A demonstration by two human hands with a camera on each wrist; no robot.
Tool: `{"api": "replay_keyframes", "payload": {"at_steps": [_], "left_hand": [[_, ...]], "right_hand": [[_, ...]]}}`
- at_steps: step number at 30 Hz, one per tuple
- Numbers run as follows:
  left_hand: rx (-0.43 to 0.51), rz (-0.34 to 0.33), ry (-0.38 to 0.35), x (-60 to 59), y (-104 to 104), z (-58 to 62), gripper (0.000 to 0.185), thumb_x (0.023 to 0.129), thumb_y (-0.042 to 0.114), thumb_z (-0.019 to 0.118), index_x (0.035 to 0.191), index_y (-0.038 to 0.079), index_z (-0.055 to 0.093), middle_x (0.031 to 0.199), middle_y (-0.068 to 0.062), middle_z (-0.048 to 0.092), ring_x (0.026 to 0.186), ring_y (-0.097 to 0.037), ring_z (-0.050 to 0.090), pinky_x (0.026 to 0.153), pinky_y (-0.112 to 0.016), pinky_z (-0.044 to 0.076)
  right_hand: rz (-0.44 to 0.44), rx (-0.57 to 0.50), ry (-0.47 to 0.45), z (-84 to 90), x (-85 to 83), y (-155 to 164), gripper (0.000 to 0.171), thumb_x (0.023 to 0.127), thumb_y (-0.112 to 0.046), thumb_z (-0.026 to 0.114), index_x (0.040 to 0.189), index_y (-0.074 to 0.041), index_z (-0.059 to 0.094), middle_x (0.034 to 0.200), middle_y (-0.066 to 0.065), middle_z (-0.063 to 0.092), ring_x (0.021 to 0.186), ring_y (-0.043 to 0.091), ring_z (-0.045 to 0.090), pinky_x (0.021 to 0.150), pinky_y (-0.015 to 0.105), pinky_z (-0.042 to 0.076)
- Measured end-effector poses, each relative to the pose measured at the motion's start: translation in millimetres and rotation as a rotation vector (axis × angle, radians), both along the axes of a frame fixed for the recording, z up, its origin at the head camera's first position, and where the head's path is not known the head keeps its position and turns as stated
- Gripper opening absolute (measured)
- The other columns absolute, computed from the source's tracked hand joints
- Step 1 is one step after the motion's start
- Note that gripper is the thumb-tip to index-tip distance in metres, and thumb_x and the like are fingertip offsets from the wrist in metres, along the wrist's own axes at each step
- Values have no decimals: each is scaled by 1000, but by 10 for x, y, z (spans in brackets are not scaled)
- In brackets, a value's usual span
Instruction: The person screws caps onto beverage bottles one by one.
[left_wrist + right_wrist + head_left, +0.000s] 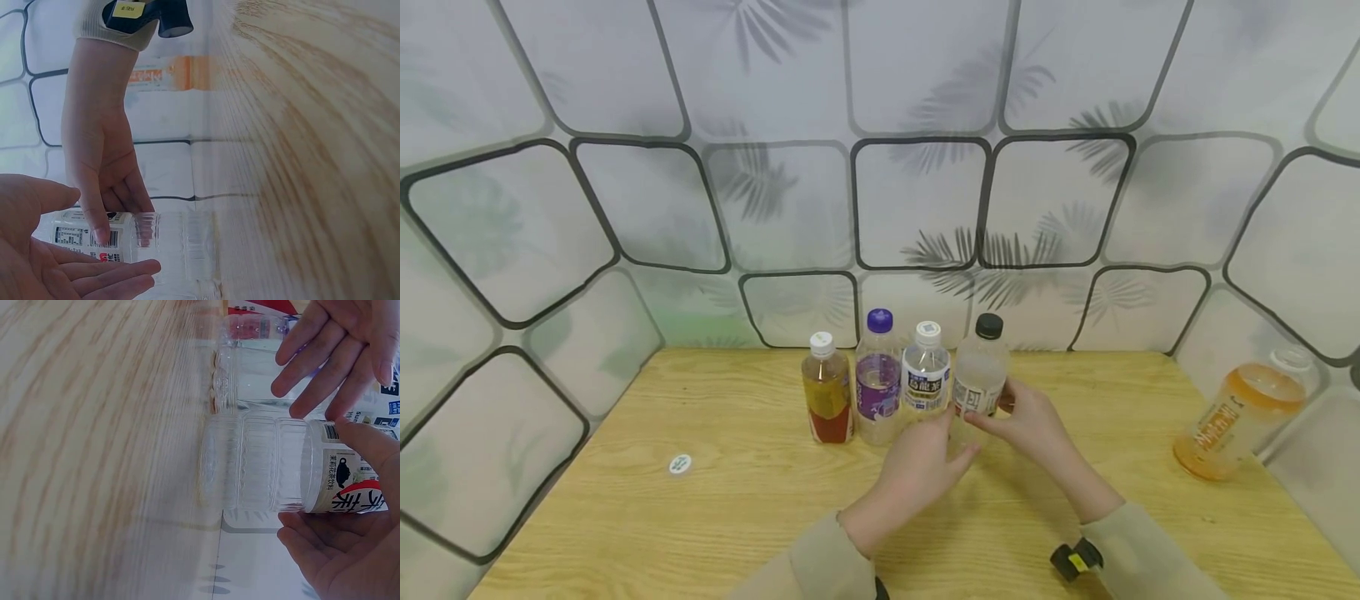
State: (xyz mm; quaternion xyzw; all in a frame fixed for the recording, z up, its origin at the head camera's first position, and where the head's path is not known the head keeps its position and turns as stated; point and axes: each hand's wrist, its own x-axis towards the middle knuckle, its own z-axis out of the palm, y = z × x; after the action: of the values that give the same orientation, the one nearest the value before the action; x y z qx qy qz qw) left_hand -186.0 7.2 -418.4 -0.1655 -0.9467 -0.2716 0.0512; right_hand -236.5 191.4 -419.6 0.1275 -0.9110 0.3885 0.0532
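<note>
Four bottles stand side by side near the back wall. At the right end is a clear bottle with a black cap (982, 363); my right hand (1033, 425) grips it, thumb in front and fingers round its far side. My left hand (917, 462) reaches in from the front with its fingers extended by the clear white-capped bottle (927, 362). In the right wrist view the left fingers (337, 356) are straight alongside the bottles; whether they touch is unclear. Further left stand a purple-labelled bottle (878, 387) and a yellow-and-red-labelled bottle (827, 396).
An orange-labelled bottle (1240, 417) leans at the table's right side by the wall. A small white round cap or disc (680, 464) lies on the left of the wooden table (625, 533). Patterned fabric walls (917, 200) enclose the back and sides.
</note>
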Motion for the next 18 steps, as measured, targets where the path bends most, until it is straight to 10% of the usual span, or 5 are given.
{"api": "replay_keyframes", "payload": {"at_steps": [18], "left_hand": [[16, -5, -12, 0, -15, 9, 67, 103, 41, 70, 153, 1, 52, 126, -18, 77, 102, -29, 78, 91, -38, 65]], "right_hand": [[8, -9, -11, -21, -25, -16, 61, 91, -30, 86, 134, 6, 61, 124, 29, 73, 121, 48, 69, 108, 59, 55]]}}
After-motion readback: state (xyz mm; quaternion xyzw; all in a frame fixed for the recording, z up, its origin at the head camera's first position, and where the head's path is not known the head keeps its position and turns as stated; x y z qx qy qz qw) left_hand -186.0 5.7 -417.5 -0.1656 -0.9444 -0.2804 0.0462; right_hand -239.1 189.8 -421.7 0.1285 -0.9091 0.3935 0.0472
